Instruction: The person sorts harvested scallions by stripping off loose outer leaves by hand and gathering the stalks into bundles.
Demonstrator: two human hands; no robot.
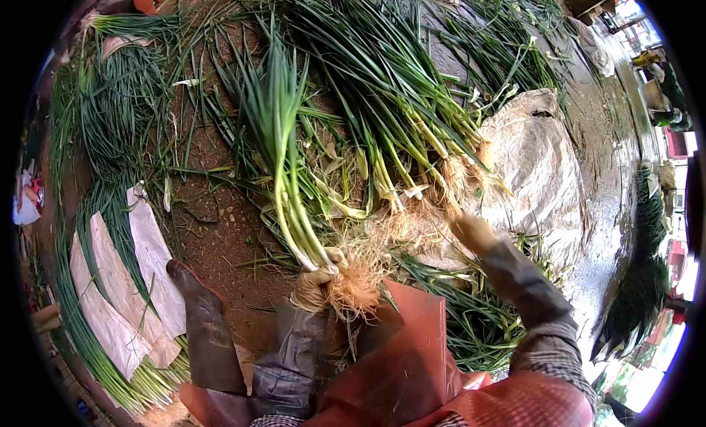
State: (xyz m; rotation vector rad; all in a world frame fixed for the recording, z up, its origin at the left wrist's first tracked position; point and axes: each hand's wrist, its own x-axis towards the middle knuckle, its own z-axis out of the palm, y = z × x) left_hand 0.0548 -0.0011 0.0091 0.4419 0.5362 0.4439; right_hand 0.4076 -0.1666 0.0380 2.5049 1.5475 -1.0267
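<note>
My left hand (312, 289), in a tan work glove, is closed around a small bunch of green onions (287, 181) just above their roots. The green leaves point away from me, and a tangle of pale brown roots (358, 284) hangs out to the right of the glove. My right hand (474, 234), also gloved, is at the root end of a large heap of green onions (412, 96). Its fingers are blurred and partly hidden, so whether they grip any stalk or root does not show.
A pale plastic sheet (540, 170) lies right of the heap. Bundles of green onions with white wraps (158, 262) lie at the left. Loose leaves (471, 317) cover the ground near my apron (390, 353). A dark boot (209, 331) stands at the lower left.
</note>
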